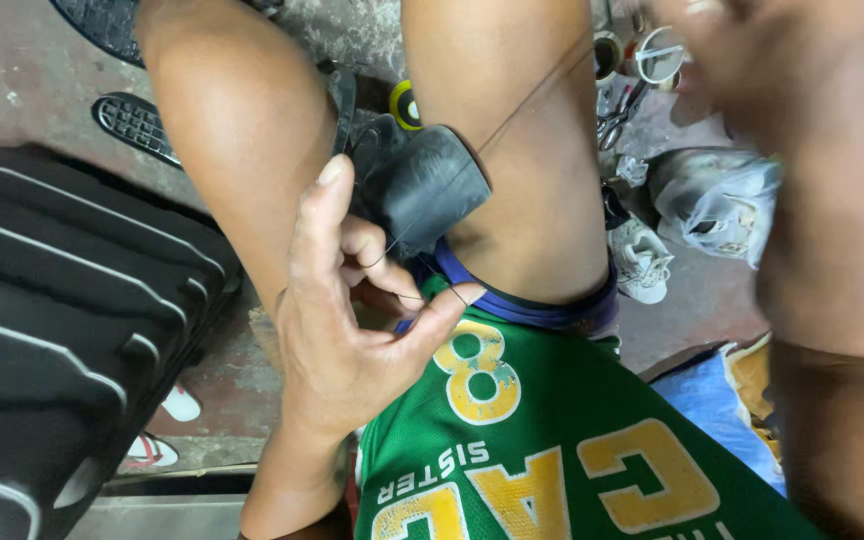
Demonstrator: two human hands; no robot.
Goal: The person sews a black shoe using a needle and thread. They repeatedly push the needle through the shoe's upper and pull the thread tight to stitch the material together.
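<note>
The left hand (347, 330) pinches a thin dark thread (512, 115) between thumb and fingers, close against a black leather piece (427, 185) wedged between the knees. The thread runs taut up and to the right toward the right hand (752, 70), raised near the lens and badly blurred; I cannot tell whether its fingers close on the thread or on a needle. To my eye, a clean stitch here wants the left pinch kept low at the leather while the pull stays in line with the thread. What the leather piece belongs to is hidden behind the legs, and the tins and scissors (612, 115) beyond are hard to make out. A ribbed black suitcase (62, 300) fills the left side.
</note>
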